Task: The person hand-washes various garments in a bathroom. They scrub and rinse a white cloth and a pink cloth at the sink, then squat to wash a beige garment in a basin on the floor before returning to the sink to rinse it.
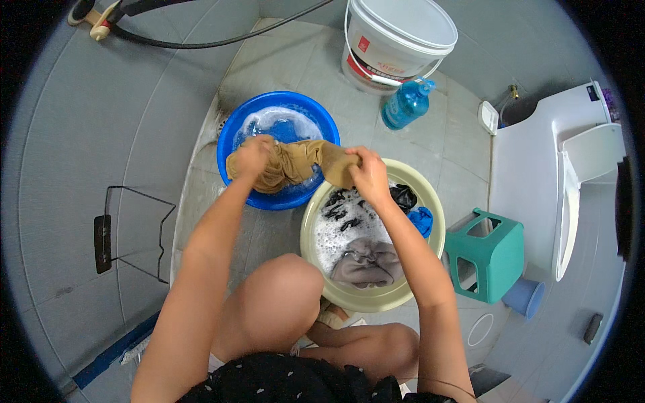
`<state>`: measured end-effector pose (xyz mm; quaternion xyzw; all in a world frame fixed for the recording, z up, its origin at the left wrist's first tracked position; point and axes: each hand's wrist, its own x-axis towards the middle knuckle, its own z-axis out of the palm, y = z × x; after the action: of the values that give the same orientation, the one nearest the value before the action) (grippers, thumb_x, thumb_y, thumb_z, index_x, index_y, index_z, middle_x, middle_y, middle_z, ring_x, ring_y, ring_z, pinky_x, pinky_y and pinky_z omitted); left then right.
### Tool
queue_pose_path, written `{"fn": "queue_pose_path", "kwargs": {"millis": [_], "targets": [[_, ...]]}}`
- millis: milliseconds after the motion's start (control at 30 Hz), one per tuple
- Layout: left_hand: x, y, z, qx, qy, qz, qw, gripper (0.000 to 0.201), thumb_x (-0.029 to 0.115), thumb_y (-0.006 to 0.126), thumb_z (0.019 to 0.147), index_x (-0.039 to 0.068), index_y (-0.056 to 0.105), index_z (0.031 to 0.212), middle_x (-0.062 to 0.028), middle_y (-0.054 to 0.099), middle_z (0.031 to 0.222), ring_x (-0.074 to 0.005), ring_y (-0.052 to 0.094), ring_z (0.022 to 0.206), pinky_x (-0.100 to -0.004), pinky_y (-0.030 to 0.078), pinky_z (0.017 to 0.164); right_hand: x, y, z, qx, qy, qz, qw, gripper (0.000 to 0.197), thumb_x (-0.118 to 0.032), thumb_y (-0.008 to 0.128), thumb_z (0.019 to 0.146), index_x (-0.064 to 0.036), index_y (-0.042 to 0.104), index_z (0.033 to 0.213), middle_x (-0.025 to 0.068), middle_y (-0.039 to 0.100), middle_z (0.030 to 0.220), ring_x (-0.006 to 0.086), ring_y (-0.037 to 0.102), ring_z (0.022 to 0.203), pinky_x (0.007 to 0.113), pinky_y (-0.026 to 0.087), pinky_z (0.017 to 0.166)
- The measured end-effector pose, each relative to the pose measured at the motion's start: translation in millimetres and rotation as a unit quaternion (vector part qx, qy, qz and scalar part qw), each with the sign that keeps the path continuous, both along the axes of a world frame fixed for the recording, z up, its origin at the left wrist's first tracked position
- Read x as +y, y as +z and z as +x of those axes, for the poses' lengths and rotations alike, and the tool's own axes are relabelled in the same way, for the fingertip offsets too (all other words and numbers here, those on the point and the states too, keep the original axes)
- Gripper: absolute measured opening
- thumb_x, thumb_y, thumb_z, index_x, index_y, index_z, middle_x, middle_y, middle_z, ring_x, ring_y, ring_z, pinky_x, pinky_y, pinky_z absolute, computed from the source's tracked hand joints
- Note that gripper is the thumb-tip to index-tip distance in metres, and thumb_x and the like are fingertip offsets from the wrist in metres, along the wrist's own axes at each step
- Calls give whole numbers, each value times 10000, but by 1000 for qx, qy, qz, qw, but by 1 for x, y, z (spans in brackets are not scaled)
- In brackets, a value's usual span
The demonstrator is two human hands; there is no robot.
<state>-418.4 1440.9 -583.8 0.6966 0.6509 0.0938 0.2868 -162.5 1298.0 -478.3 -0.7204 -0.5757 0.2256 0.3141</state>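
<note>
A wet tan garment point(295, 163) stretches between my two hands; its exact kind cannot be told. Over the blue basin point(332, 127), which holds sudsy water, my left hand point(254, 156) is closed on the bunched part of the garment. My right hand point(368, 176) pinches its flatter end, above the rim of the cream basin point(309, 248). Foamy water fills that second basin. In it lie a grey-brown cloth point(368, 263), black cloth point(403, 197) and a bright blue cloth point(421, 221).
A white bucket point(376, 50) and a blue pump bottle point(406, 106) stand beyond the basins. To the right are a green stool point(494, 258), a small blue bin point(525, 299) and a white toilet point(531, 168). A wire rack point(161, 235) hangs on the left wall; a dark hose point(215, 44) runs above.
</note>
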Motion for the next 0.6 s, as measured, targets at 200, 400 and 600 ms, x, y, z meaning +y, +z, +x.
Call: {"fn": "queue_pose_path", "kwargs": {"millis": [200, 400, 600], "targets": [[-6, 78, -15, -458, 260, 29, 849, 233, 255, 482, 912, 55, 592, 956, -78, 625, 883, -214, 592, 811, -330, 462, 768, 46, 40, -11, 138, -45, 162, 976, 243, -47, 490, 708, -58, 610, 920, 159, 570, 874, 321, 532, 859, 386, 438, 776], [-35, 71, -37, -233, 65, 132, 961, 351, 343, 510, 897, 121, 537, 1168, -204, 499, 1172, -310, 460, 1105, -441, 375, 922, 68, -26, -29, -29, 283, -126, 950, 341, -146, 546, 755, -116, 629, 1085, 190, 585, 987, 334, 531, 1024, 384, 430, 910], [-69, 63, -7, 42, -16, 114, 993, 754, 494, 628, 761, 302, 277, 1400, -249, 83, 1460, -533, 112, 1295, -639, 206, 986, 94, -58, -66, -48, 142, -117, 982, 549, -335, 620, 766, -150, 500, 1269, 248, 533, 1147, 382, 466, 1129, 414, 377, 974]]}}
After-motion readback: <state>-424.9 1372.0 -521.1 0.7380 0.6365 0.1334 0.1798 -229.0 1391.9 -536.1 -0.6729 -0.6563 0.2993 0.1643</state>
